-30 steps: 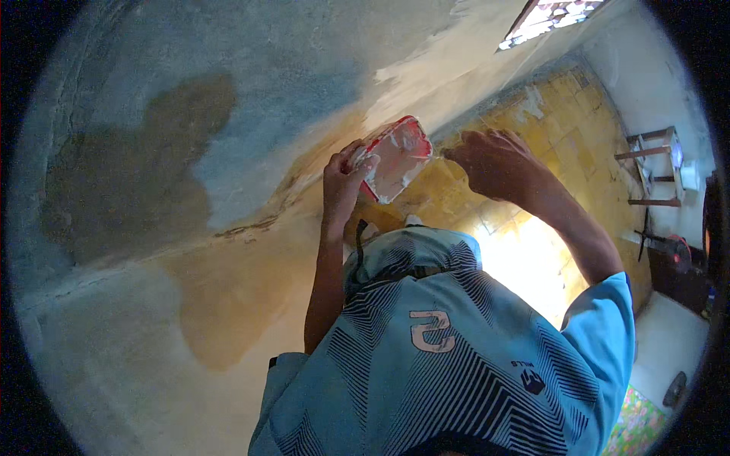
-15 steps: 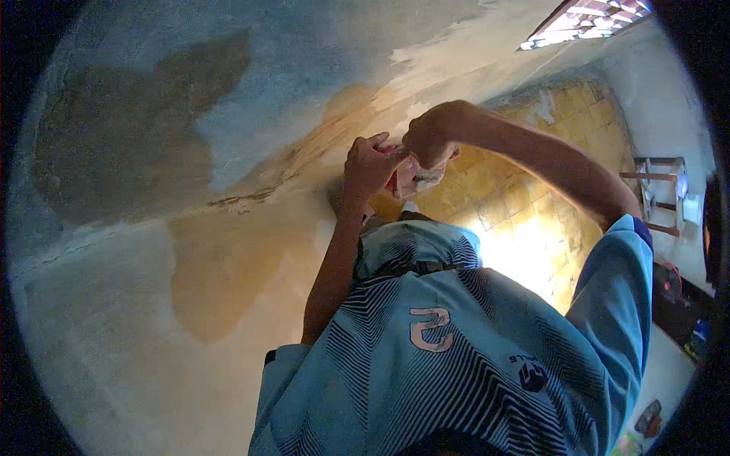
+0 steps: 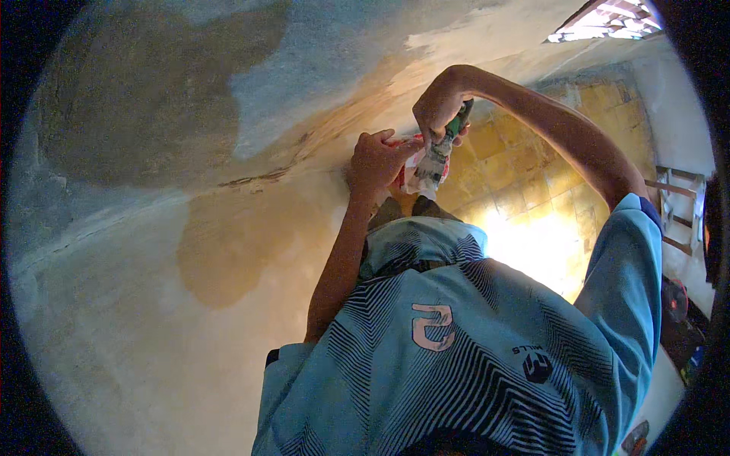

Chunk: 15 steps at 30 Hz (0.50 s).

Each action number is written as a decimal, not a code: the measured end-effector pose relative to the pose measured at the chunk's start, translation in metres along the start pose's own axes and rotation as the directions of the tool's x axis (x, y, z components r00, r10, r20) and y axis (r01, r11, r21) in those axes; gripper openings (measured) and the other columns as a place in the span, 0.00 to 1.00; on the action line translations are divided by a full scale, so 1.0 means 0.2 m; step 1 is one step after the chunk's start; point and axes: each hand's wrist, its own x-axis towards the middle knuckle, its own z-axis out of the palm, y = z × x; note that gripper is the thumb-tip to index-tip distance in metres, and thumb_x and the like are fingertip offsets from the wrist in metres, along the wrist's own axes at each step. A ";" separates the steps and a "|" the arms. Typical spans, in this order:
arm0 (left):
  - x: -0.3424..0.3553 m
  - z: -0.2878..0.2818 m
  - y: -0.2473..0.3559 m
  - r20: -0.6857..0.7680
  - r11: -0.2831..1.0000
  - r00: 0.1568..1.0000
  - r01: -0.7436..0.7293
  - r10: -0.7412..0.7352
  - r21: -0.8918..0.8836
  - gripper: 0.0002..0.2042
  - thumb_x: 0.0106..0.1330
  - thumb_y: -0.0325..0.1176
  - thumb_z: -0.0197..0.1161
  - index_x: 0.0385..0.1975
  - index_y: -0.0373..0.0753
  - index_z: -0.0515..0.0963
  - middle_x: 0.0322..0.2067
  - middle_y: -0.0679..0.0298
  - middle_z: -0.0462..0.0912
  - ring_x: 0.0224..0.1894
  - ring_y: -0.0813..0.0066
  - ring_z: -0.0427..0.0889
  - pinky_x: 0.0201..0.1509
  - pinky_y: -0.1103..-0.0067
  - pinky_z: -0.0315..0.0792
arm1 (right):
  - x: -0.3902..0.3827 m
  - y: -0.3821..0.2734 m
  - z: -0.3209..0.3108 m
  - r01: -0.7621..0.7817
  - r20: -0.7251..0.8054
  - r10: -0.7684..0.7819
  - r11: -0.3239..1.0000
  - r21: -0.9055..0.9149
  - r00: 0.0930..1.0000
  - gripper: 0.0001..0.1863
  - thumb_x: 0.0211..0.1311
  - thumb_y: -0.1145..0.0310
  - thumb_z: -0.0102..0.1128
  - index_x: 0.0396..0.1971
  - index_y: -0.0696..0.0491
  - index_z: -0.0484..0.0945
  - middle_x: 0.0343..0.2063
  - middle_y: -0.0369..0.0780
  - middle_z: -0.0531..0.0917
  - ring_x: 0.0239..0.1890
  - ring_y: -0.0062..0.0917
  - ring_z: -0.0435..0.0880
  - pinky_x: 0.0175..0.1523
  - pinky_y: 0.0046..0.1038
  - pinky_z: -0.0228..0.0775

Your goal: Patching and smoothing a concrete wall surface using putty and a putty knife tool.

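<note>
Wall [image 3: 190, 251] fills most of my view, left and far: plaster w/ a big grey-blue patch up top, tan below, a darker damp-looking blotch near centre-left and a cracked seam running diagonally toward the hands. Shirt [image 3: 456, 357], light blue w/ dark stripe pattern, takes the near-right area, sleeves on both sides. Floor [image 3: 525, 190] of yellowish tiles sits right of centre beyond the shirt, w/ a bright glare spot on it. Window grille [image 3: 608, 19] shows far right at the top edge; a wooden stool or frame [image 3: 680, 205] stands at the right rim, small and bent by the lens. Both forearms rise from the shirt and meet just right of centre. Left hand [image 3: 376, 159] is closed around a small red-and-white container [image 3: 407, 163], gripping it from the left side, held close by the wall seam. Right hand [image 3: 441, 106] is fisted on the green handle of a paintbrush [image 3: 441, 148], coming in from above; handle sticks out past the knuckles, pale bristles point down and sit in or at the container's mouth, can't tell which. Container is in mid-air, between the two hands, over the floor.
</note>
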 end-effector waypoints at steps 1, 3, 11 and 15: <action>0.00 0.00 0.00 -0.002 1.000 1.000 0.001 -0.001 -0.004 0.36 0.44 0.60 0.72 0.42 0.30 0.81 0.38 0.43 0.80 0.41 0.53 0.83 0.45 0.67 0.77 | 0.01 0.02 -0.01 0.016 0.020 -0.016 1.000 0.025 1.000 0.10 0.55 0.70 0.55 0.32 0.58 0.81 0.24 0.42 0.83 0.23 0.25 0.81 0.27 0.30 0.72; 0.00 0.00 -0.01 -0.005 1.000 1.000 0.002 -0.002 -0.004 0.38 0.43 0.60 0.72 0.45 0.30 0.80 0.40 0.42 0.79 0.42 0.53 0.83 0.46 0.67 0.77 | 0.03 0.08 -0.02 0.038 0.040 -0.042 0.995 0.091 0.998 0.11 0.55 0.72 0.54 0.35 0.59 0.82 0.24 0.42 0.83 0.21 0.24 0.80 0.25 0.28 0.71; -0.08 0.01 0.09 -0.120 0.992 0.992 -0.034 0.048 0.118 0.37 0.46 0.54 0.74 0.49 0.29 0.78 0.36 0.50 0.80 0.39 0.59 0.82 0.46 0.70 0.76 | 0.09 0.29 -0.03 0.107 0.093 -0.135 0.961 0.255 0.987 0.13 0.60 0.73 0.54 0.43 0.60 0.81 0.25 0.44 0.84 0.18 0.23 0.77 0.24 0.27 0.69; -0.10 0.01 0.04 -0.185 0.991 0.975 -0.110 0.123 0.079 0.34 0.46 0.51 0.75 0.49 0.31 0.79 0.33 0.54 0.74 0.35 0.62 0.79 0.43 0.72 0.75 | 0.08 0.38 0.02 0.131 0.064 -0.166 0.920 0.370 0.984 0.12 0.58 0.71 0.54 0.39 0.60 0.80 0.25 0.43 0.84 0.19 0.22 0.78 0.23 0.25 0.70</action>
